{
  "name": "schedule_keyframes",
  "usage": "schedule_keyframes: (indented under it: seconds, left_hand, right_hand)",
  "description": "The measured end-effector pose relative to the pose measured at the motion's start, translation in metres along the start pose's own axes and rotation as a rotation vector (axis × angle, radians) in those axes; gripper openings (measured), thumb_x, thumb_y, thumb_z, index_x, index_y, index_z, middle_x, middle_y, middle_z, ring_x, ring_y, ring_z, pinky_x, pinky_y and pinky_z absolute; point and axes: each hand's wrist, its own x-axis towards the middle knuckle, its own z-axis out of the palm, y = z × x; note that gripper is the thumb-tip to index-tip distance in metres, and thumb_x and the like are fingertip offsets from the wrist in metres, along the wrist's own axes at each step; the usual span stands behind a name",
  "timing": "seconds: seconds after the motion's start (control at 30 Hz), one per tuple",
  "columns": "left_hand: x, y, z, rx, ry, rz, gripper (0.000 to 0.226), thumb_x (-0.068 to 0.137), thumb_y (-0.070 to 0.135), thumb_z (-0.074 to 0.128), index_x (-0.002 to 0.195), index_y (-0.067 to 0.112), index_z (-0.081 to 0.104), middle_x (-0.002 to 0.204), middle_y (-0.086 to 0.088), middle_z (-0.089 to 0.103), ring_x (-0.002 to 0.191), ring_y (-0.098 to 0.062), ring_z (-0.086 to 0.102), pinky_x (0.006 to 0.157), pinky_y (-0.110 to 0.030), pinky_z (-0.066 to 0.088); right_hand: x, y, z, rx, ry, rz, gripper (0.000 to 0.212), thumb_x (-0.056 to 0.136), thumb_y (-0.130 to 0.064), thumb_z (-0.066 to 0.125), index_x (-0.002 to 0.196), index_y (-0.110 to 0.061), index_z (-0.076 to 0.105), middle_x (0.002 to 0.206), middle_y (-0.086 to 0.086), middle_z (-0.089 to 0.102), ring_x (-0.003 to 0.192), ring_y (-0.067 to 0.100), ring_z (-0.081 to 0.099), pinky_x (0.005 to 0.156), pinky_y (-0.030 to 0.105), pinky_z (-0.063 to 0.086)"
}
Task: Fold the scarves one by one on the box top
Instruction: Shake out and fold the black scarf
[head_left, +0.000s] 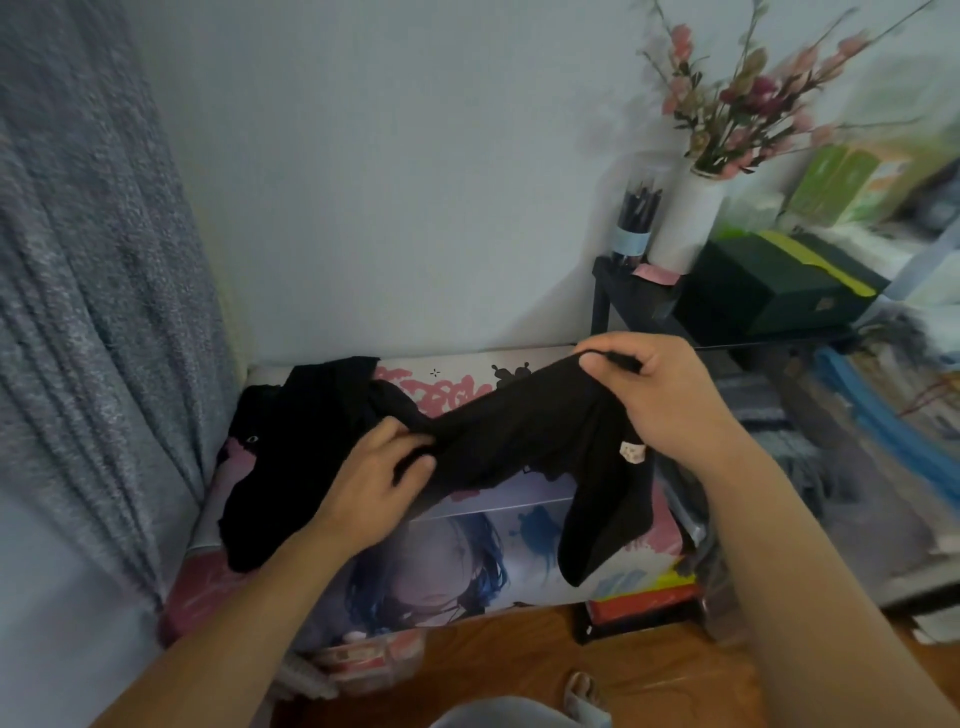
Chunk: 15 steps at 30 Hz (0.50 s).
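Observation:
A black scarf (519, 431) stretches across a printed box top (447, 384) and is lifted at its right end. My right hand (654, 395) grips that raised end, and a small white label shows below the hand. My left hand (379, 473) pinches the scarf near its middle. One end hangs down over the box's front at the right (602, 525). More black cloth (291, 457) lies bunched on the left part of the box top; I cannot tell whether it is a separate scarf.
A grey curtain (88, 312) hangs at the left. To the right stands a dark side table (623, 296) with a white vase of flowers (685, 223), a pencil cup (636, 218) and a dark green box (769, 291). Wooden floor (493, 670) lies below.

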Motion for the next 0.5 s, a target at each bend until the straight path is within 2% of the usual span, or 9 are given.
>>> schedule_keyframes:
  seconds: [0.03,0.1,0.17,0.3,0.4,0.43,0.5]
  left_hand:
    - [0.002,-0.005,-0.003,-0.078,0.082,-0.042,0.042,0.097,0.042,0.05,0.117,0.012,0.071,0.104,0.007,0.051,0.098,-0.01,0.057,0.091,-0.031,0.049]
    - [0.009,-0.014,-0.01,-0.084,0.229,-0.045,0.023,0.097,0.016,0.057,0.112,0.009,0.073,0.1,0.005,0.049,0.09,-0.011,0.057,0.088,-0.028,0.049]
    - [0.014,-0.022,-0.019,0.02,0.23,0.024,0.027,0.091,-0.006,0.059,0.107,0.01,0.075,0.102,0.005,0.048,0.089,-0.013,0.056,0.088,-0.022,0.048]
    - [0.016,-0.051,-0.03,0.233,0.031,0.132,0.032,0.082,-0.012,0.066,0.096,0.014,0.077,0.115,0.0,0.057,0.1,-0.02,0.063,0.094,-0.015,0.042]
    - [0.023,-0.057,-0.024,0.083,0.06,-0.019,0.032,0.085,-0.013,0.066,0.094,0.015,0.08,0.114,0.004,0.057,0.105,-0.016,0.061,0.099,-0.01,0.039]
    - [0.028,-0.05,-0.018,0.04,0.057,-0.023,0.033,0.086,-0.013,0.064,0.095,0.014,0.08,0.114,0.006,0.056,0.105,-0.013,0.06,0.1,-0.009,0.038]
    - [0.033,-0.03,-0.006,0.002,-0.053,0.033,0.035,0.087,-0.009,0.059,0.101,0.015,0.079,0.113,0.011,0.056,0.105,-0.009,0.059,0.101,-0.015,0.042]
  right_hand:
    - [0.001,0.0,0.001,-0.004,0.0,0.005,0.022,0.094,-0.014,0.067,0.092,-0.035,0.073,0.085,-0.033,0.068,0.091,-0.012,0.064,0.081,0.003,0.042]
    - [0.002,-0.003,0.003,-0.008,0.007,0.011,0.018,0.094,-0.014,0.067,0.096,-0.031,0.074,0.088,-0.028,0.069,0.088,-0.013,0.063,0.079,0.003,0.042]
    - [0.002,-0.005,0.002,0.006,0.024,0.026,0.016,0.095,-0.014,0.066,0.097,-0.027,0.075,0.085,-0.025,0.069,0.077,-0.014,0.061,0.073,0.003,0.041]
    - [0.003,-0.007,-0.007,0.071,0.072,0.072,0.015,0.096,-0.011,0.064,0.099,-0.021,0.075,0.066,-0.028,0.065,0.061,-0.011,0.057,0.062,0.005,0.04]
    - [0.002,-0.01,-0.006,0.171,0.066,0.108,0.014,0.097,-0.01,0.062,0.102,-0.015,0.075,0.062,-0.025,0.063,0.056,-0.008,0.056,0.057,0.007,0.039]
    - [0.002,-0.012,-0.003,0.188,0.047,0.112,0.015,0.097,-0.009,0.062,0.103,-0.012,0.074,0.058,-0.024,0.061,0.052,-0.006,0.054,0.054,0.007,0.038]
    - [0.003,-0.015,0.002,0.187,0.02,0.105,0.015,0.097,-0.008,0.061,0.105,-0.009,0.074,0.055,-0.024,0.059,0.049,-0.006,0.053,0.052,0.006,0.038]
